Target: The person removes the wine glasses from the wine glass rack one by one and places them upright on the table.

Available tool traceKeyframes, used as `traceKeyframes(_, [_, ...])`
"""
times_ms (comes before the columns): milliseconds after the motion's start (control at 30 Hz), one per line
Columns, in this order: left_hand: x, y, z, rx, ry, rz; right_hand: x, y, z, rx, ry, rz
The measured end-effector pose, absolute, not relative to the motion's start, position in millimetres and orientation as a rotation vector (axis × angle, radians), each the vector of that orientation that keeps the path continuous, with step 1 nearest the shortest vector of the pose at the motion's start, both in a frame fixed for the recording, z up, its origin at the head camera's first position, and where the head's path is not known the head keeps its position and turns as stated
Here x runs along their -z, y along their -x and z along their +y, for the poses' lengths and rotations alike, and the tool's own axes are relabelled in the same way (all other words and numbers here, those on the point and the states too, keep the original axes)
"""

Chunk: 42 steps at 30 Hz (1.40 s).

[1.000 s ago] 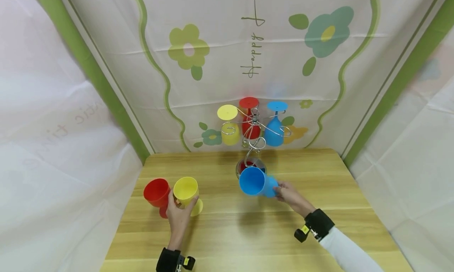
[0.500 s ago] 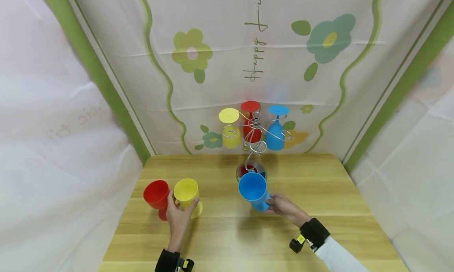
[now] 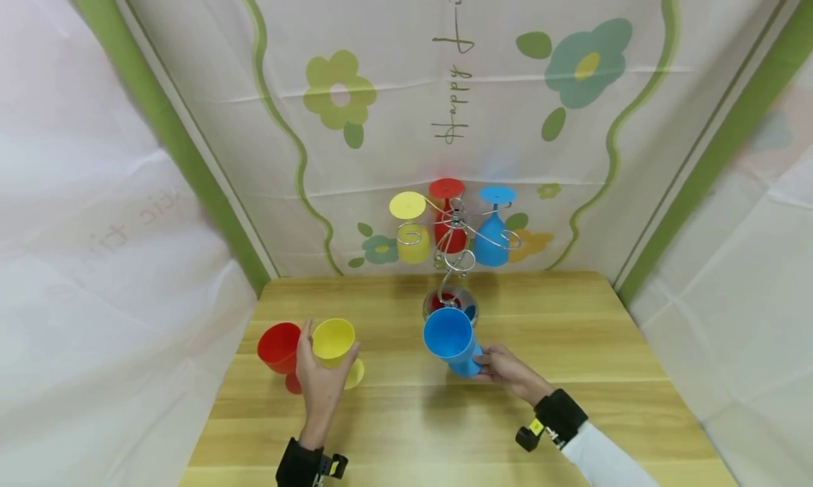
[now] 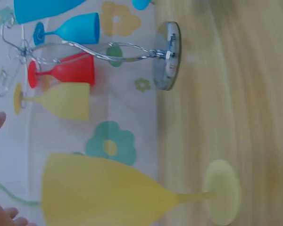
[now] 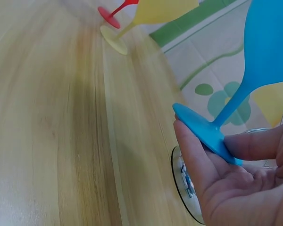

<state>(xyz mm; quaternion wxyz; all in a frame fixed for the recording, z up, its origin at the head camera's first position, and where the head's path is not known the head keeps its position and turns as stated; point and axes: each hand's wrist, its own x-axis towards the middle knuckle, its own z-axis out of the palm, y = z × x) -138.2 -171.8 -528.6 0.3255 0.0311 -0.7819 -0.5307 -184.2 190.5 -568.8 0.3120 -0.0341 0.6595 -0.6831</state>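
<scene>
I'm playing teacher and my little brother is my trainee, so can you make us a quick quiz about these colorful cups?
1. Which part of the blue goblet does the right hand pinch: (a) rim, (b) stem, (c) foot?
2. How many goblets hang upside down on the wire goblet rack?
3. Fill in: the mouth of the yellow goblet nearest the left hand faces ___.

Key:
1. c
2. Three: a hung yellow goblet, a hung red goblet and a hung blue goblet.
3. Up
</scene>
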Motion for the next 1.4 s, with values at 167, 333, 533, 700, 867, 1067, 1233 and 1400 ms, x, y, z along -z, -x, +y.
traceKeyframes(167, [509, 138, -157, 1.301, 0.221, -2.008, 568, 185, 185, 1.801, 0.094, 1.725])
traceKeyframes(333, [503, 138, -139, 1.455, 0.382, -2.182, 566, 185, 179, 1.816, 0.091, 1.673])
traceKeyframes(533, [508, 145, -120, 1.656, 0.486, -2.443, 562, 185, 169, 1.838, 0.1, 1.601])
traceKeyframes(700, [510, 149, -109, 1.673, 0.619, -2.506, 562, 185, 160, 1.834, 0.127, 1.603])
traceKeyframes(867, [508, 147, -102, 1.723, 0.716, -2.509, 568, 184, 152, 1.841, 0.136, 1.577])
traceKeyframes(1067, [508, 142, -99, 1.796, 0.655, -2.489, 574, 181, 145, 1.847, 0.145, 1.574])
traceKeyframes(1233, [511, 141, -99, 1.833, 0.62, -2.452, 575, 179, 137, 1.854, 0.139, 1.55])
traceKeyframes(1400, [513, 142, -97, 1.817, 0.645, -2.452, 575, 178, 137, 1.861, 0.115, 1.547])
